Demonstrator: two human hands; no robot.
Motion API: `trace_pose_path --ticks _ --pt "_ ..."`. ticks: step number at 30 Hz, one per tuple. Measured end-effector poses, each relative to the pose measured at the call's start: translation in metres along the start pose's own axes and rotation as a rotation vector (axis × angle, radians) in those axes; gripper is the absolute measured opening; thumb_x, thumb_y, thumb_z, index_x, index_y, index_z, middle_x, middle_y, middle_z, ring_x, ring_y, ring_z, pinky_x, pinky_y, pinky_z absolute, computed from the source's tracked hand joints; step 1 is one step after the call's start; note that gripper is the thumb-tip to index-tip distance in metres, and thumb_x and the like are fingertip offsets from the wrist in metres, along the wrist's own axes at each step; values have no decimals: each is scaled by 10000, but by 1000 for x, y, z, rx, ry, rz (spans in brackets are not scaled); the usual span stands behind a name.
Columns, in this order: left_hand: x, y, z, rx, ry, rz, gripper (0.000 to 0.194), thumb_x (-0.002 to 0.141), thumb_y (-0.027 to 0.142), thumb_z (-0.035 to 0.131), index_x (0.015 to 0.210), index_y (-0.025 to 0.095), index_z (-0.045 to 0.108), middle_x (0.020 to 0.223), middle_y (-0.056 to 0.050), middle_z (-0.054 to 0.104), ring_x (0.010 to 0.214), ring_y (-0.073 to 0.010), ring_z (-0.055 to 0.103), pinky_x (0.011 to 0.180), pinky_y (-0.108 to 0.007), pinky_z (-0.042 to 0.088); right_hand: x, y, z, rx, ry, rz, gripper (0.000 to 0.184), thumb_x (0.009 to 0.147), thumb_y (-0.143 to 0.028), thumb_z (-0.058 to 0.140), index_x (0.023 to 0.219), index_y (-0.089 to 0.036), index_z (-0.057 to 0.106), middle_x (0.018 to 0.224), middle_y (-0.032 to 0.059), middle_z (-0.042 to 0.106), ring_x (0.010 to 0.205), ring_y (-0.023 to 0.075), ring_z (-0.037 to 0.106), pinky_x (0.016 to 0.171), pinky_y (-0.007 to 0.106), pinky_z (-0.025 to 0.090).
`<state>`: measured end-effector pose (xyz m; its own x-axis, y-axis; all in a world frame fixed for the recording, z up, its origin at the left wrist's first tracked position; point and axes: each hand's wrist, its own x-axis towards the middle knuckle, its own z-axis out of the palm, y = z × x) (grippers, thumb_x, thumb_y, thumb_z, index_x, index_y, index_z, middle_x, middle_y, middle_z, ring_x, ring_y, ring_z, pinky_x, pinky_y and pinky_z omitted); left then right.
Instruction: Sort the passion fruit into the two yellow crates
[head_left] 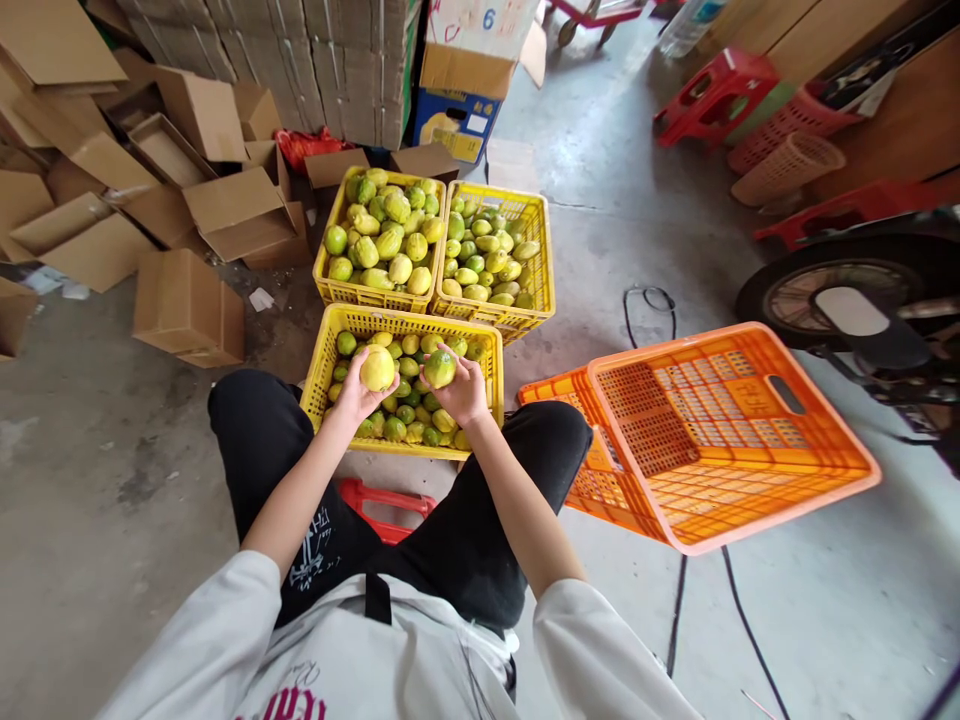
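My left hand (352, 392) is closed around a round yellow lemon-like fruit (377, 369), held above the near yellow crate (327, 350). A greener, yellow-tinged fruit (439, 368) sits in the fingers of my right hand (463, 388), a short way to the right. Both hands are level with each other and apart. Below them the near crate holds many green and yellow fruits (395, 428), partly hidden by my hands. Behind it stand two more yellow crates, the left one (322, 277) heaped with yellow-green fruit and the right one (546, 250) less full.
An orange crate (750, 545) lies tipped on its side at my right, beside a wheel (832, 275). Open cardboard boxes (187, 300) pile up at the left. Part of a red stool (386, 510) shows between my legs. Black cables (679, 610) run over the floor.
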<state>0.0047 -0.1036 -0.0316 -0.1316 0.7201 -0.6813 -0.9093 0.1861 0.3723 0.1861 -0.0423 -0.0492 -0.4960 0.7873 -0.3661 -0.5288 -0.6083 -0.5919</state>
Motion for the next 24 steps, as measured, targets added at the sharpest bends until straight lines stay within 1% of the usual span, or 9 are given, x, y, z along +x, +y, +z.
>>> trace_pose_path --ticks 3,8,11,13,15,17,19,21,24 --pt "2 1 -2 -11 69 35 277 874 382 697 1109 253 629 875 -18 680 818 -181 698 766 -305 621 1 2 0 -27 -39 39 411 750 -429 767 1111 -289 629 948 16 743 1067 279 727 838 422 649" --pt "3 -2 -3 37 101 4 163 892 309 684 1012 202 655 881 -69 706 839 -213 727 762 -303 620 -3 8 -2 -112 -64 86 364 762 -451 792 1056 -292 649 887 -21 697 933 213 736 768 336 648" --pt "4 -4 -3 53 114 -23 134 902 302 663 983 195 662 824 -65 706 736 -187 706 694 -287 619 -3 12 -6 -93 -42 79 356 728 -382 818 1013 -299 621 873 -35 692 892 201 731 802 365 652" --pt "4 -4 -4 52 111 -30 161 899 326 660 1000 200 664 807 -63 709 723 -186 704 691 -292 625 0 14 -9 -84 -22 92 370 716 -369 825 1001 -295 601 887 -33 709 847 195 731 768 364 655" --pt "3 -3 -5 26 86 -42 271 906 422 627 1047 194 667 827 -85 718 791 -226 728 738 -342 641 3 16 -11 -83 19 100 365 724 -383 817 992 -286 589 886 -36 719 766 173 719 679 315 643" --pt "2 -2 -6 -24 54 -41 384 923 500 537 1106 185 660 870 -112 729 912 -287 745 813 -430 645 5 18 -13 -88 70 92 347 731 -389 807 974 -277 587 864 -45 717 685 144 692 592 260 610" --pt "1 0 -5 -64 23 -18 396 942 455 459 1164 185 645 918 -119 738 1022 -326 739 887 -509 626 5 17 -14 -90 112 71 332 730 -391 806 955 -273 592 835 -50 708 651 133 676 566 242 594" --pt "-1 1 -3 -63 -15 6 369 945 357 445 1221 193 627 986 -116 749 1094 -333 725 941 -549 601 5 15 -13 -63 123 49 317 734 -411 794 946 -270 605 826 -38 707 704 163 703 628 283 625" --pt "-1 2 -1 -11 -79 1 371 949 316 487 1277 188 603 1152 -137 740 1191 -333 687 987 -546 579 5 8 -11 22 58 32 323 738 -426 745 988 -255 634 906 22 740 927 261 746 805 408 653"
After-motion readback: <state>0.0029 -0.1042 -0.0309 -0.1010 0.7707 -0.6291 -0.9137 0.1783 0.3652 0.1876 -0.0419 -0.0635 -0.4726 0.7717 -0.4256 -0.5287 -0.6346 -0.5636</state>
